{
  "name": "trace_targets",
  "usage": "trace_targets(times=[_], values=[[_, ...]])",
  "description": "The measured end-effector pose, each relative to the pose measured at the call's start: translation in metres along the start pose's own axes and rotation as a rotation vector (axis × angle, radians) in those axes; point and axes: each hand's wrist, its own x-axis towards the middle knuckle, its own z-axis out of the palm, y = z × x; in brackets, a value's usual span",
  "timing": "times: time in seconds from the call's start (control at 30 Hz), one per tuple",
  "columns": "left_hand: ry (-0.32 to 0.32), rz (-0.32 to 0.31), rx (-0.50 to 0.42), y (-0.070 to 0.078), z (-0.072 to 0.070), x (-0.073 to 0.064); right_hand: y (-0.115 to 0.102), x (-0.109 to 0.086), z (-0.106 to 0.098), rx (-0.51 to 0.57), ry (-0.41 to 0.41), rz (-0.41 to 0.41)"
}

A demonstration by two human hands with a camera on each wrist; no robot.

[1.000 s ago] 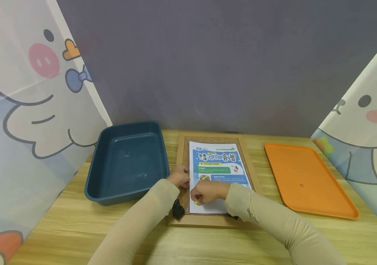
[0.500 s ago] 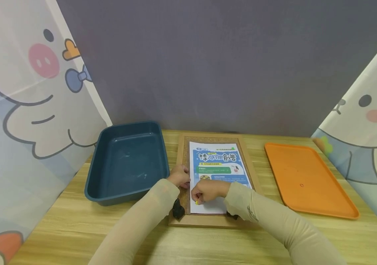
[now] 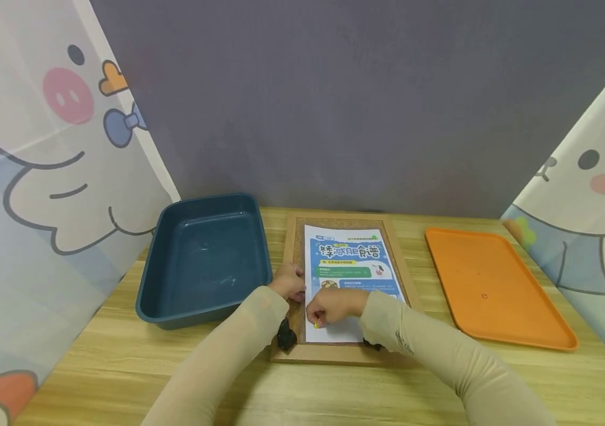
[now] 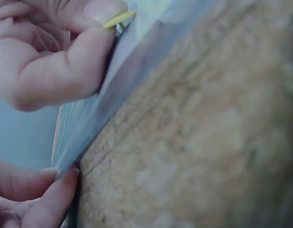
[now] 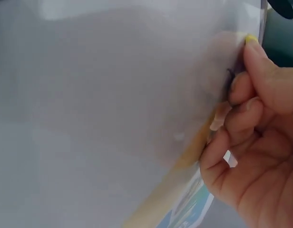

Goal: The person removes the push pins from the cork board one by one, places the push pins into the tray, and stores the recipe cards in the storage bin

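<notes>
A printed poster sheet (image 3: 351, 284) lies on a wood-framed cork board (image 3: 329, 355). My left hand (image 3: 288, 282) is at the sheet's left edge, and in the left wrist view its thumb and finger pinch that paper edge (image 4: 65, 164). The right hand (image 3: 334, 306) lies over the sheet's lower left part. Between its thumb and curled index finger it pinches a small yellow thumbtack (image 4: 119, 19), close against the paper. A yellow bit of the tack (image 5: 251, 38) shows at the thumb tip in the right wrist view. The tack's point is mostly hidden.
To the left stands a deep dark-teal bin (image 3: 148, 307). An orange tray (image 3: 494, 284) lies to the right, with a small red mark on it. Black pieces (image 3: 286, 336) sit at the board's lower corners. A grey panel (image 3: 334, 106) rises behind the wooden table (image 3: 291, 396).
</notes>
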Motion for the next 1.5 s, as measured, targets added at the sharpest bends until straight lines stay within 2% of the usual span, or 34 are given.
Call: trace_targets(times=[0.17, 0.3, 0.4, 0.57, 0.7, 0.8, 1.03, 1.5], values=[[0.003, -0.014, 0.013, -0.001, 0.000, 0.001, -0.003, -0.001, 0.003, -0.128, 0.022, -0.060], [0.003, -0.022, 0.018, 0.000, 0.000, 0.003, -0.004, -0.002, 0.004, -0.147, 0.022, -0.068], [0.001, -0.020, 0.014, 0.000, 0.000, 0.003, -0.002, -0.002, 0.002, -0.112, 0.009, -0.070], [-0.003, -0.010, 0.002, 0.000, 0.001, 0.003, 0.001, -0.001, -0.003, 0.015, -0.057, -0.042], [0.001, -0.009, 0.013, 0.003, 0.000, 0.002, 0.000, -0.001, -0.004, 0.048, -0.106, -0.038], [0.010, -0.009, 0.026, 0.006, -0.001, 0.002, -0.003, -0.001, -0.005, 0.039, -0.095, -0.034], [-0.005, -0.026, 0.033, 0.004, -0.001, 0.001, -0.006, -0.003, -0.003, 0.077, -0.089, 0.051], [-0.004, -0.040, 0.042, 0.001, 0.000, 0.004, -0.007, -0.012, -0.006, 0.108, -0.033, 0.115]])
